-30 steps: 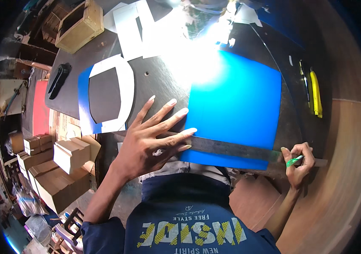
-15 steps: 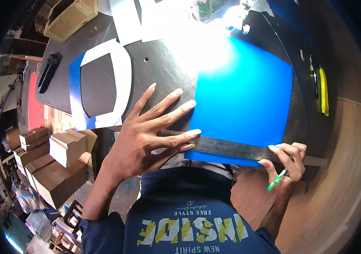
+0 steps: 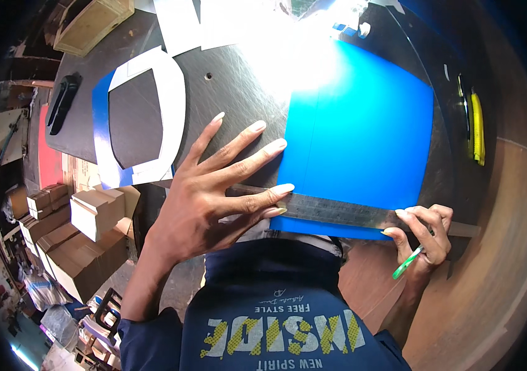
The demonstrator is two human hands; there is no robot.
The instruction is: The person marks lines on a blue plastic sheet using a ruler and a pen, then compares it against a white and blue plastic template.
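Crowding the near edge of the table [image 3: 229, 89], a navy shirt [image 3: 276, 260] comes first; just beyond it, here's the action, a dark metal ruler [image 3: 338, 210] lying across the near end of a bright blue sheet [image 3: 362, 136] on the table; towards its right end the right hand [image 3: 427, 238] pinches in with thumb and fingertips, a green-and-white pen [image 3: 404, 266] tucked in its curled fingers, clear of the sheet; over on the left, the left hand [image 3: 198, 207] is spread wide, forefinger and thumb on the ruler, the rest fanned towards the sheet's left edge; so how far along? The ruler looks set and steadied; one faint line [image 3: 312, 133] runs up the sheet's left side, drawn or scored, cannot tell; no mark shows along the ruler, so that stretch seems left to do; further out, a yellow cutter [image 3: 477, 130] lies right, beside a slim dark tool [image 3: 464, 114]; out left sits a white-and-blue frame [image 3: 174, 117], its middle cut out, a black stapler-like tool [image 3: 64, 105] past it; farthest, white sheets [image 3: 180, 28] and a wooden box [image 3: 93, 25], with glare swallowing the blue sheet's far corner.
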